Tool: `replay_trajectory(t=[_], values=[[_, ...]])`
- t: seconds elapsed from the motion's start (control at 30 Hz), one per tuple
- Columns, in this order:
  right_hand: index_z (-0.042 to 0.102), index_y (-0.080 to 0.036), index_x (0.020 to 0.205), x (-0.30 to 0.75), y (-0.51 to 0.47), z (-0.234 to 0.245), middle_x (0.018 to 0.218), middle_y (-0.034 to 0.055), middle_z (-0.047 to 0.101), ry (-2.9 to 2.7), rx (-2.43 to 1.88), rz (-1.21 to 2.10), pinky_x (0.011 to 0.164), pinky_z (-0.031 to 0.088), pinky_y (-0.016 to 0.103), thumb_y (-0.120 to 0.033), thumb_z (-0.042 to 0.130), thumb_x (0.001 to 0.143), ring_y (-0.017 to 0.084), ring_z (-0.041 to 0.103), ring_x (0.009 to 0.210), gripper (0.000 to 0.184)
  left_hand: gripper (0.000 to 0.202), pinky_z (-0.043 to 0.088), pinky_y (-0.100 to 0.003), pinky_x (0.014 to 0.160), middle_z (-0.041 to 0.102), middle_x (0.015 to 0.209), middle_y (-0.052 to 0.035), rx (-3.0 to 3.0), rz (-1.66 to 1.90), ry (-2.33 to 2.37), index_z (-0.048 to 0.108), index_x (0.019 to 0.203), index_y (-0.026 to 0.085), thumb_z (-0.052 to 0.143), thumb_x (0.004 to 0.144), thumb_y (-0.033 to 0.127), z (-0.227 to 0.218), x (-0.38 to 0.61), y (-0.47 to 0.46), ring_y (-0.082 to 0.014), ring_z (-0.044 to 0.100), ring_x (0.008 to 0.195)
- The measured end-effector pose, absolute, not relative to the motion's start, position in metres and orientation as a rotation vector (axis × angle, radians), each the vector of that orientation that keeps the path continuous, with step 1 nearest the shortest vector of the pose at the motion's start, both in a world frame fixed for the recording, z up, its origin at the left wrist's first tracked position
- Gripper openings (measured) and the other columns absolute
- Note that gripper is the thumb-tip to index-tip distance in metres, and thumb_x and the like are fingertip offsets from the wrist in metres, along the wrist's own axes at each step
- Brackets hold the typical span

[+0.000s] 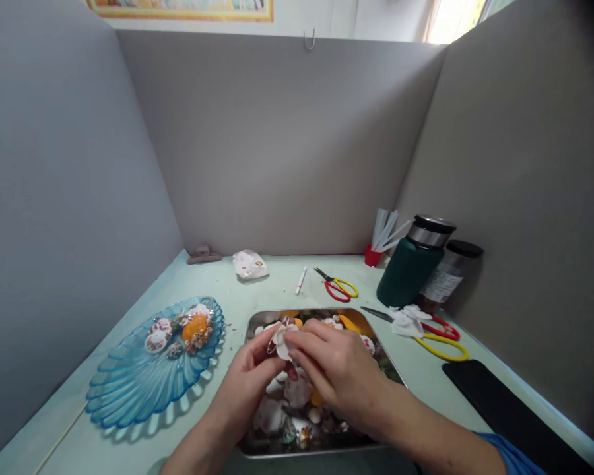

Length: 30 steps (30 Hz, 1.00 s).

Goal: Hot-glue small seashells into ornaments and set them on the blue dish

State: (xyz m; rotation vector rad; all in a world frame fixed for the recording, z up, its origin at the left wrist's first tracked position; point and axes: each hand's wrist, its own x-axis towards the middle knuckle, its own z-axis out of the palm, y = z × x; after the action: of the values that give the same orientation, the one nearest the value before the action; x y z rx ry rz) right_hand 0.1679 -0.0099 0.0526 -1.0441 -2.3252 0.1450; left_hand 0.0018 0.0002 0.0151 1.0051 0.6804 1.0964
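Note:
Over a metal tray (pixel 321 454) filled with shells and stones, my two hands meet at a small pale piece (pixel 283 343). A thin metal loop like a safety pin shows at its left side. My left hand (pixel 250 376) is closed, pinching the piece between thumb and fingers. From the right, my right hand (pixel 341 363) is also closed, its fingertips pressed on the white part of the same piece. Whether that part is shell or paper, I cannot tell. Below the hands lie white shells (pixel 297 389), and orange ones show near the tray's far edge.
A blue shell-shaped dish (pixel 143 389) with several shell pieces stands left. Behind the tray are a white packet (pixel 250 265), a small white stick (pixel 301 280) and scissors (pixel 337 287). Larger scissors (pixel 443 346), a crumpled tissue (pixel 408 321), a green bottle (pixel 410 270) and a black phone-like slab (pixel 505 409) lie right.

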Motion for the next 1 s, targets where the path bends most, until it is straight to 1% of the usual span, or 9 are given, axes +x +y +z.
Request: replay_trajectory(t=[0.07, 0.1, 0.2, 0.3, 0.4, 0.5, 0.7, 0.83, 1.0], values=[[0.061, -0.019, 0.108, 0.1670, -0.0107, 0.0520, 0.091, 0.0065, 0.061, -2.360, -1.077, 0.115, 0.066, 0.043, 0.028, -0.020, 0.042, 0.094, 0.018, 0.057, 0.075, 0.024, 0.040, 0.045, -0.023, 0.066, 0.067, 0.083, -0.0015, 0.987, 1.092, 0.654, 0.067, 0.108, 0.020, 0.062, 0.070, 0.005, 0.0162, 0.0028, -0.0010, -0.0118, 0.054, 0.067], [0.061, -0.019, 0.108, 0.1667, -0.0110, 0.0517, 0.091, 0.0066, 0.061, -2.366, -1.081, 0.117, 0.066, 0.043, 0.028, -0.020, 0.042, 0.094, 0.018, 0.057, 0.076, 0.024, 0.037, 0.045, -0.023, 0.064, 0.067, 0.083, -0.0020, 0.978, 1.094, 0.654, 0.067, 0.107, 0.020, 0.063, 0.072, 0.009, 0.0165, 0.0032, -0.0010, -0.0122, 0.054, 0.067], [0.062, -0.020, 0.103, 0.1675, -0.0107, 0.0509, 0.089, 0.0056, 0.061, -2.338, -1.039, 0.167, 0.069, 0.044, 0.028, -0.019, 0.044, 0.093, 0.017, 0.057, 0.077, 0.021, 0.027, 0.044, -0.022, 0.057, 0.066, 0.086, -0.0039, 0.971, 1.110, 0.715, 0.068, 0.105, 0.019, 0.063, 0.080, 0.027, 0.0158, 0.0038, 0.0009, -0.0115, 0.052, 0.065], [0.064, -0.020, 0.098, 0.1699, -0.0079, 0.0512, 0.087, 0.0048, 0.061, -2.204, -1.014, 0.205, 0.069, 0.044, 0.027, -0.018, 0.046, 0.092, 0.016, 0.058, 0.076, 0.018, 0.030, 0.040, -0.019, 0.049, 0.066, 0.081, -0.0039, 1.022, 1.119, 0.783, 0.068, 0.104, 0.018, 0.062, 0.081, 0.036, 0.0139, 0.0032, 0.0033, -0.0109, 0.052, 0.061], [0.063, -0.019, 0.100, 0.1718, -0.0041, 0.0521, 0.093, 0.0058, 0.060, -2.082, -1.059, 0.211, 0.071, 0.045, 0.028, -0.018, 0.050, 0.091, 0.017, 0.058, 0.078, 0.016, 0.031, 0.041, -0.019, 0.048, 0.067, 0.080, -0.0041, 1.104, 1.070, 0.826, 0.067, 0.104, 0.017, 0.063, 0.080, 0.036, 0.0132, 0.0023, 0.0039, -0.0121, 0.056, 0.061], [0.063, -0.021, 0.102, 0.1717, -0.0020, 0.0522, 0.095, 0.0048, 0.061, -2.110, -1.041, 0.264, 0.072, 0.045, 0.028, -0.017, 0.051, 0.090, 0.017, 0.059, 0.081, 0.017, 0.031, 0.043, -0.020, 0.050, 0.067, 0.080, -0.0044, 1.157, 1.049, 0.847, 0.066, 0.104, 0.016, 0.064, 0.080, 0.037, 0.0144, 0.0021, 0.0026, -0.0121, 0.057, 0.060], [0.065, -0.020, 0.093, 0.1693, -0.0033, 0.0523, 0.091, 0.0034, 0.063, -2.054, -1.041, 0.375, 0.071, 0.044, 0.027, -0.013, 0.054, 0.088, 0.015, 0.059, 0.080, 0.013, 0.027, 0.046, -0.022, 0.051, 0.066, 0.084, -0.0046, 1.187, 1.055, 0.821, 0.065, 0.100, 0.016, 0.061, 0.082, 0.036, 0.0154, 0.0022, 0.0010, -0.0120, 0.058, 0.059], [0.066, -0.019, 0.087, 0.1682, -0.0047, 0.0546, 0.085, 0.0010, 0.064, -1.991, -1.063, 0.456, 0.069, 0.043, 0.025, -0.011, 0.059, 0.085, 0.014, 0.059, 0.077, 0.011, 0.027, 0.048, -0.024, 0.050, 0.065, 0.077, -0.0035, 1.185, 1.051, 0.805, 0.064, 0.097, 0.015, 0.061, 0.082, 0.037, 0.0147, 0.0019, 0.0012, -0.0131, 0.058, 0.057], [0.068, -0.019, 0.089, 0.1675, -0.0056, 0.0573, 0.087, 0.0006, 0.066, -1.980, -1.035, 0.498, 0.071, 0.043, 0.023, -0.011, 0.059, 0.086, 0.013, 0.060, 0.080, 0.012, 0.029, 0.049, -0.024, 0.051, 0.065, 0.068, -0.0025, 1.216, 1.065, 0.799, 0.064, 0.097, 0.013, 0.060, 0.083, 0.037, 0.0122, 0.0006, 0.0023, -0.0128, 0.057, 0.054]])
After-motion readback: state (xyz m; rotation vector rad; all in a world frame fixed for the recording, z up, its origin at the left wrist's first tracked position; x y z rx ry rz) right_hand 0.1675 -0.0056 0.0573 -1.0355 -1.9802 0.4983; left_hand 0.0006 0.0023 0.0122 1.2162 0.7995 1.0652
